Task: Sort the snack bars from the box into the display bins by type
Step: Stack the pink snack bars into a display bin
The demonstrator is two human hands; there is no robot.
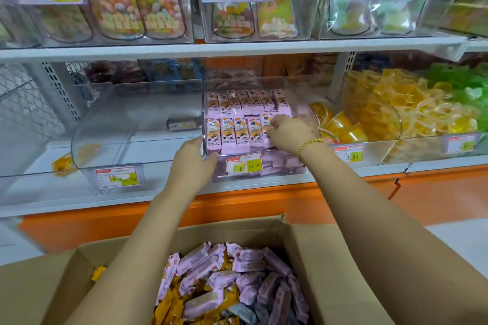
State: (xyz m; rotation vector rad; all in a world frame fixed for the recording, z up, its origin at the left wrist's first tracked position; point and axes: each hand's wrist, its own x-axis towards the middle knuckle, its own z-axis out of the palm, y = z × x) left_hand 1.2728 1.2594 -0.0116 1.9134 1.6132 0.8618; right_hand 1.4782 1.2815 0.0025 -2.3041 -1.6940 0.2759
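Our left hand [194, 155] grips the left front edge of the clear plastic display bin [298, 103], fingers wrapped on its wall. Just right of it, inside the bin, our right hand [286, 133] pinches together on a pink-wrapped snack bar [268, 126] in the front upright row. Below both hands, the open cardboard box [311, 258] holds mixed pink and orange bars.

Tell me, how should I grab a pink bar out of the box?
Probably pinch a top pink bar across its narrow sides, coming straight down from above. The bars lie loose and flat in the box, whose flaps stand around them, so only the top is open.
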